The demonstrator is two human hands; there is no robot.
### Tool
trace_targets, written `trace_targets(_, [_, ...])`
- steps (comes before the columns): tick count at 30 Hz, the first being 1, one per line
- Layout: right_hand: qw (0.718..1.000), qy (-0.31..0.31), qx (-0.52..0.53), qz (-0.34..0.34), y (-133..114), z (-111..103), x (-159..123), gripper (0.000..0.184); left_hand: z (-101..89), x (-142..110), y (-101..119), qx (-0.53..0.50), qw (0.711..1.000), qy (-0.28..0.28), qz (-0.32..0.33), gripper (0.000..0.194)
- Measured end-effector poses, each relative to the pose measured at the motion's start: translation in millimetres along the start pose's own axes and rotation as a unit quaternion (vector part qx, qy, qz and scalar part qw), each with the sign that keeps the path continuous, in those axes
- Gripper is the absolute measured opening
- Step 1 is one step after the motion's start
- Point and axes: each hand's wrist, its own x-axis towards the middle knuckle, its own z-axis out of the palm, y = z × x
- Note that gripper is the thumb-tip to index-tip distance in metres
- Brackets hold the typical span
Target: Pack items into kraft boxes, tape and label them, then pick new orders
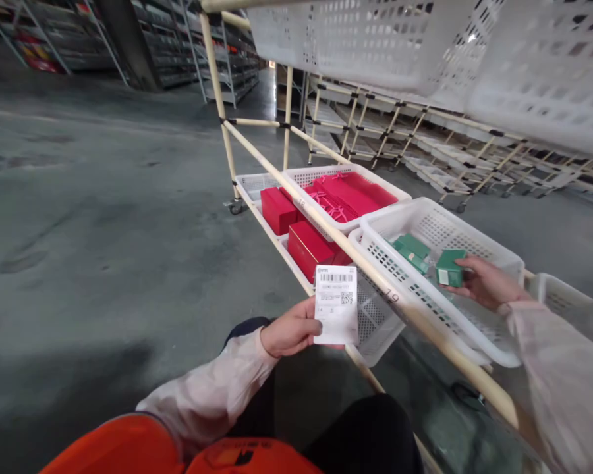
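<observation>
Reading my feed left to right, a bare concrete floor (103, 230) runs off beyond my left hand (289, 329). That hand is closed on a white printed slip (336, 305), pinching its edge. The slip stands upright in view, long axis nearly vertical, with a barcode across the top and a QR code at lower right. Ahead of that hand, red boxes (278, 210) and flat red bags (350, 191) sit in white plastic baskets (257, 181).

A cream tubular rail (390, 296), marked 19, runs diagonally between my hands, from upper left to lower right. Just past it, a perforated white basket (474, 234) lies under my right hand (487, 283). That hand's fingers are curled around a green box (451, 268), holding it over the basket. I can't make out a clear long axis on the box from this angle. Two more green boxes (411, 253) lie in the basket just left of it. My right hand is much the nearer to them, while the rail separates them from my left hand.
</observation>
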Motion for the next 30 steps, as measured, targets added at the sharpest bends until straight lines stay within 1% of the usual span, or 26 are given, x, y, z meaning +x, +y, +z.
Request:
trace_targets(5, [0.999, 0.008, -0.040, -0.009, 4.0, -0.8, 3.8, 0.018, -5.1, -1.6, -3.5, 0.000, 1.000, -0.009, 0.008, 0.064])
trace_targets(12, [0.999, 0.006, -0.043, -0.012, 4.0, -2.2, 4.3, 0.022, -8.4, -5.1, -4.3, -0.007, 1.000, -0.022, 0.014, 0.063])
trace_targets(18, [0.998, 0.010, -0.063, -0.017, 6.3, -1.7, 6.1, 0.026, -7.9, -8.2, -3.3, -0.014, 1.000, -0.015, 0.010, 0.064])
trace_targets(22, [0.993, 0.054, -0.098, -0.018, 11.6, -5.0, 13.5, 0.042, -8.8, -10.3, -2.7, -0.015, 1.000, -0.018, 0.007, 0.067])
trace_targets(25, [0.983, 0.086, -0.157, -0.041, 14.4, -8.0, 17.8, 0.054, -10.4, -11.8, -3.0, -0.015, 1.000, -0.017, -0.003, 0.067])
trace_targets(28, [0.964, 0.094, -0.240, -0.067, 15.2, -11.0, 19.6, 0.064, -11.1, -12.7, -4.0, -0.013, 1.000, -0.010, -0.006, 0.067])
trace_targets(30, [0.954, 0.084, -0.279, -0.065, 14.7, -11.8, 18.8, 0.068, -10.6, -13.3, -4.5, -0.011, 1.000, -0.001, -0.005, 0.068])
